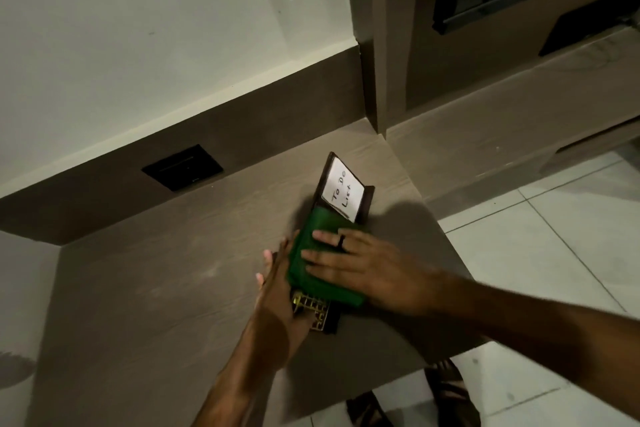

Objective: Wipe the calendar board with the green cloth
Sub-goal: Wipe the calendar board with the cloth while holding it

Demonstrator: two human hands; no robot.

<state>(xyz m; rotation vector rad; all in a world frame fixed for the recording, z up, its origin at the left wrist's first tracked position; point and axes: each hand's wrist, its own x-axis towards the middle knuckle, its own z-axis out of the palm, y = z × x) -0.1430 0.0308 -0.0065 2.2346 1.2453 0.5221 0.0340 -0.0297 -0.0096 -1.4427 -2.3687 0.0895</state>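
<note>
Mid-wipe, I judged: my right hand [356, 267] pressed the green cloth [318, 267] flat on the calendar board [346, 191]; left hand [277, 302] steadied its edge, "To Do List" end uncovered.

Only one bit of writing can be read. It says "TO DO LIST" in black letters drawn by hand. The words sit on a white panel [343, 192] at the far end of the calendar board [367, 199], which has a dark brown frame. "TO DO" is on one line and "LIST" is on the next line. The letters look turned on their side from here. The near end of the board shows a grid of small squares [313, 307], but any numbers or words in them are too small and blurry to read.
</note>
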